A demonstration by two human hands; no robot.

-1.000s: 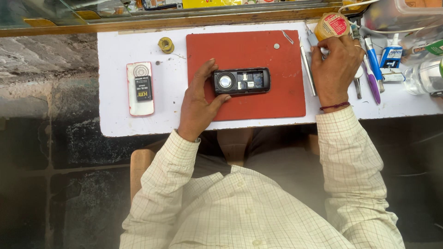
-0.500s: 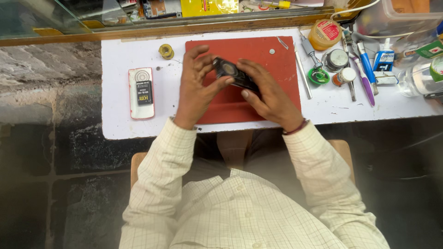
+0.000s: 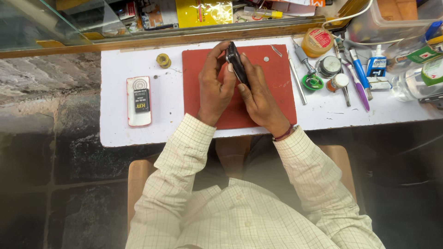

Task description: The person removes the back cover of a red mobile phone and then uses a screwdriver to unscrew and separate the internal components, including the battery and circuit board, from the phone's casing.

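A small black phone (image 3: 236,64) is held on edge above the red work mat (image 3: 277,99), between both my hands. My left hand (image 3: 213,85) grips its left side, fingers curled over the top end. My right hand (image 3: 258,94) presses against its right side with thumb and fingertips on the edge. The phone's face is turned sideways and hidden from view. A tiny round part (image 3: 266,59) lies on the mat just right of the phone.
A white phone back with a battery (image 3: 139,100) lies at the left of the white table (image 3: 161,129). A solder spool (image 3: 163,60) sits behind it. Tweezers (image 3: 296,78), screwdrivers, small tins (image 3: 327,67), a pen (image 3: 359,69) and bottles crowd the right side.
The phone lay flat on the mat under my left hand while my right hand reached to the tools; now both hands hold it, lifted and turned on edge.
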